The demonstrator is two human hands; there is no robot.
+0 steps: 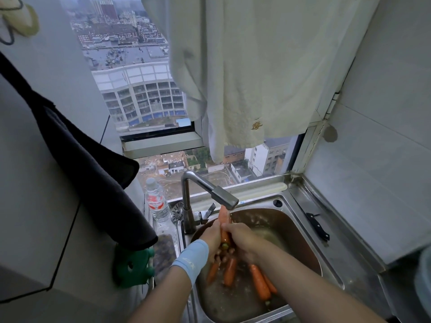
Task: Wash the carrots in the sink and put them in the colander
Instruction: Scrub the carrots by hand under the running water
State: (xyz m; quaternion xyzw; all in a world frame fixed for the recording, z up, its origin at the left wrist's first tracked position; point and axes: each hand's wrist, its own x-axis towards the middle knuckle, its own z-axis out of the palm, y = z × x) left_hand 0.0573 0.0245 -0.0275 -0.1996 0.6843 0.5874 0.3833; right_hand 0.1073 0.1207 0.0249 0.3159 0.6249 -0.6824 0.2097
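A bottle (pixel 157 201) stands at the back left corner of the sink (pixel 303 220), out of the splash. My left hand (pixel 211 238) and right hand (pixel 242 241) meet, both wrapped round one carrot (pixel 224 226), its tip raised under the tap (pixel 210 194) so water runs down it. The other carrots (pixel 258 280) lie in the sink below, toward its front edge, probably waiting their turn. A knife (pixel 318 226) rests on the right rim. I see no colander.

Both forearms are bare, and the left wrist wears a pale blue wristband (pixel 192 258) with a small white logo.
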